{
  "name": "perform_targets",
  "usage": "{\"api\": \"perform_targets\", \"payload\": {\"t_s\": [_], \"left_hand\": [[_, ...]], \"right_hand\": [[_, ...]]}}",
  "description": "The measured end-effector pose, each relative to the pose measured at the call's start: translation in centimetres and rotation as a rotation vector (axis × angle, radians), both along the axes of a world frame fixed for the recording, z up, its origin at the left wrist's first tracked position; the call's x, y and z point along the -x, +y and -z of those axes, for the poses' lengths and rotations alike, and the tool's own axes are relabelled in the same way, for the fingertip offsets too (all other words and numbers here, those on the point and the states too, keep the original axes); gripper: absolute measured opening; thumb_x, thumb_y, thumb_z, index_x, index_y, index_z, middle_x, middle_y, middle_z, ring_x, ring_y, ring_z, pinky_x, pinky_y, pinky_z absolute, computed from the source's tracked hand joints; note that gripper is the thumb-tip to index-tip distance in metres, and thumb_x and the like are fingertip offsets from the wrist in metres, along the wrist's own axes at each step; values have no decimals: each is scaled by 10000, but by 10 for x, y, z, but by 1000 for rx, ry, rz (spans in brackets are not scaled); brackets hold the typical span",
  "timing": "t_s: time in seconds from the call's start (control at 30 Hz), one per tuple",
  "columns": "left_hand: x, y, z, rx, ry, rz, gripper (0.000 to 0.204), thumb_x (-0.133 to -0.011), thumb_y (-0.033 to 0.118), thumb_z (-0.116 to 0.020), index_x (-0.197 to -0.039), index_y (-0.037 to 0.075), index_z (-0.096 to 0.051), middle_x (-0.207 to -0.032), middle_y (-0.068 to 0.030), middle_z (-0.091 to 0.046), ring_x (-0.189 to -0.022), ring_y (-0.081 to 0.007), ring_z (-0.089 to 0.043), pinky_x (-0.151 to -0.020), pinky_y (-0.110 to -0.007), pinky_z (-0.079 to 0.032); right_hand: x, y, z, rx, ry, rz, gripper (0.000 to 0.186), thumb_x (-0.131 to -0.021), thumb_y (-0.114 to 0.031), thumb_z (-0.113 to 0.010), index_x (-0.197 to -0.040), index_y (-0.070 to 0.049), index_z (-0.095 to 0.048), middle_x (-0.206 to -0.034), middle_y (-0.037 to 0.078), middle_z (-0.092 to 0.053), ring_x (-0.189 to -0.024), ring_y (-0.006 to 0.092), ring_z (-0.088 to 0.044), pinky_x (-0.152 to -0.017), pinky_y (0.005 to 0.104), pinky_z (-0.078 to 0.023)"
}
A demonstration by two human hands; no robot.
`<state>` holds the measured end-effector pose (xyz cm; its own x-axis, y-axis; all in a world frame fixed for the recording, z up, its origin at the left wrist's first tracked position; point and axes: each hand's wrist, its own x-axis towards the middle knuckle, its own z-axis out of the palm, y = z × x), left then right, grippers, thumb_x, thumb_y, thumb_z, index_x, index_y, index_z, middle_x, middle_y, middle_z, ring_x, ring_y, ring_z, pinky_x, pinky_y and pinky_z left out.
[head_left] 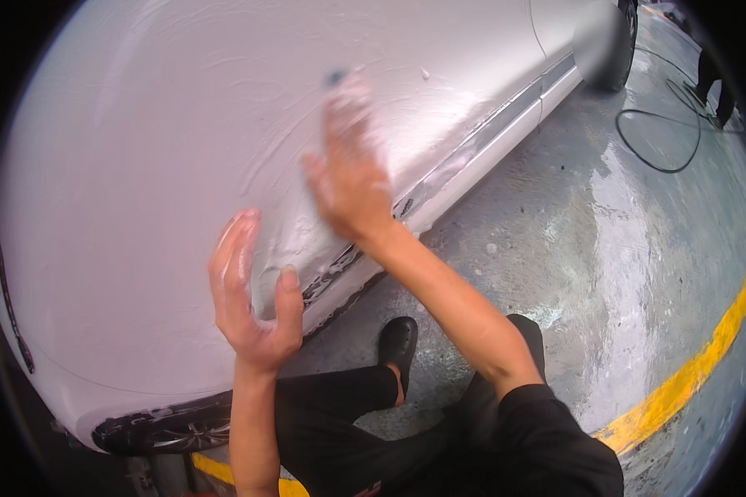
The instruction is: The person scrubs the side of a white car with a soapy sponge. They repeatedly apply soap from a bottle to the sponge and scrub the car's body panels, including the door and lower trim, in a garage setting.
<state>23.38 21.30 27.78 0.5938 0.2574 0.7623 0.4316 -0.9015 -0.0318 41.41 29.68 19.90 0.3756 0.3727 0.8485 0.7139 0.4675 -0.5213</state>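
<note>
Washing foam on a pale car (141, 215), seen from above. The car is the landmark: its broad, wet panel lies beneath and beyond both hands, streaked with foam (302, 236). The right hand (354, 157) lies over the panel near the car's side edge, fingers extended and coated in suds, thumb apart; they are blurred, and whether anything is held beneath cannot be told. A small dark spot (335, 77) shows at the fingertips, its nature unclear. The left hand (254, 290) is spread in a curve above the car's near edge, thumb well away from the fingers; its contact with the panel cannot be judged. The right forearm (456, 298) crosses in front of the car's lower edge and hides part of it.

Around the car: a dark-framed lamp (166, 427) at its near corner; a wheel (626, 66) at its far end; a black shoe (399, 341) just beside its lower edge. On the wet floor (506, 232), outward from the wheel, lies a looped hose (671, 171), with another person's dark-clad leg (721, 99) near it. A yellow line (680, 398) runs well apart from the car's side.
</note>
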Motion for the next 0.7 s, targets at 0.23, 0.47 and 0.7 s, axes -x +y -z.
{"api": "perform_targets", "payload": {"t_s": [0.23,0.47,0.7], "left_hand": [[-2,-3,-8,56,-29,-44,607,-917,28,-623,-1499,-97,-505,-1489,-276,-579,-1423,-392,-542,-1222,-495,-377],[-2,-4,-9,103,-64,-55,617,-914,31,-627,-1506,-90,-503,-1487,-272,-581,-1428,-387,-531,-1224,-488,-371],[2,-1,-13,80,-56,-42,622,-906,16,-628,-1505,-89,-502,-1496,-270,-573,-1429,-386,-531,-1226,-493,-370]], "right_hand": [[11,-1,5,-20,-147,75,759,-1075,-371,-558,-1658,41,-301,-1709,295,-290,-1582,438,-321,-1277,517,-301],[-23,20,-8,143,340,243,760,-1085,-348,-530,-1667,51,-247,-1716,293,-271,-1612,434,-238,-1302,505,-267],[21,10,-11,49,-156,-44,694,-1077,-317,-560,-1628,52,-355,-1645,306,-401,-1499,359,-484,-1216,485,-414]]}}
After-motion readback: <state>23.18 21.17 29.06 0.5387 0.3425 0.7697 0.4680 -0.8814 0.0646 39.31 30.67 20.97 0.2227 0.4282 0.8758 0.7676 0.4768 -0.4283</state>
